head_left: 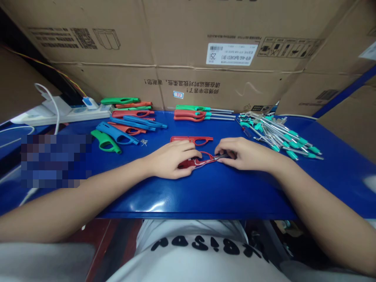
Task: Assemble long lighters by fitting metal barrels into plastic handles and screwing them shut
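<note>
My left hand [173, 158] is closed around the wide end of a red lighter casing half [188, 163], which lies open side up. Thin pale wires run along inside it. At its narrow end, my right hand [243, 153] pinches a slim dark piece with a metallic end [220, 156]; the fingers partly hide it, and I cannot tell what it is. Just behind my left hand lies another red casing half [202, 140] with a finger loop.
Green, red and blue casing pieces [116, 133] lie at the left, near small loose metal bits [143, 142]. Assembled-looking lighters [202, 113] stand at the back. Metal tubes with teal parts [282, 135] and a screwdriver [246, 131] lie right. A power strip [70, 114] and cardboard [117, 74] border the table.
</note>
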Demonstrator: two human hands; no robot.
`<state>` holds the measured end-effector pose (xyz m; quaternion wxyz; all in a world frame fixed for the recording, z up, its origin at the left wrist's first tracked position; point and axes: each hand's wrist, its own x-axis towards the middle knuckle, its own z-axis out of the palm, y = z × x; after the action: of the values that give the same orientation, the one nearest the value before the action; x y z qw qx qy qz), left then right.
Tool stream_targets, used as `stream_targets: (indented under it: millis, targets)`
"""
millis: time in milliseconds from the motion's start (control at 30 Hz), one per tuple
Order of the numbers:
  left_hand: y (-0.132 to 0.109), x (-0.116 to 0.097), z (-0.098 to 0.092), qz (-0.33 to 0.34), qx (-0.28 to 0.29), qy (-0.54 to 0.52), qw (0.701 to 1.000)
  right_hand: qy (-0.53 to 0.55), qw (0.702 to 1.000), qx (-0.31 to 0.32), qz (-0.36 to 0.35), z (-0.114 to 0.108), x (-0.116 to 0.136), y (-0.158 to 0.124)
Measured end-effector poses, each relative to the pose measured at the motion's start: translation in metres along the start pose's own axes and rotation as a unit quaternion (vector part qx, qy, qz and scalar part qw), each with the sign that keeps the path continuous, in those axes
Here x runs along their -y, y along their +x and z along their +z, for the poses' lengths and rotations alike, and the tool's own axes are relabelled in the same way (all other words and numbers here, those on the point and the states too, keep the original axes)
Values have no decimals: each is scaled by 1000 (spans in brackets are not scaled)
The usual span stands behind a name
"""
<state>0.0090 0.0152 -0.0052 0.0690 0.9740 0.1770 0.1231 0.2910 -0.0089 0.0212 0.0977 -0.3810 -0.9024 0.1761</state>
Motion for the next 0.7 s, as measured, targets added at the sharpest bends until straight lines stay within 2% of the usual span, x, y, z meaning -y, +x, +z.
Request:
stream_targets:
  millis: [267, 500, 700]
  targets:
    - [-1, 2, 2, 2, -19, -9, 1000, -29, 998, -5, -47, 13, 6, 2]
    - [-1, 1, -1, 24, -49, -45, 997, -27, 998, -10, -49, 8, 10, 0]
    - [-2, 4, 2, 50, -71, -28, 996, -25, 998, -22, -51, 7, 8, 0]
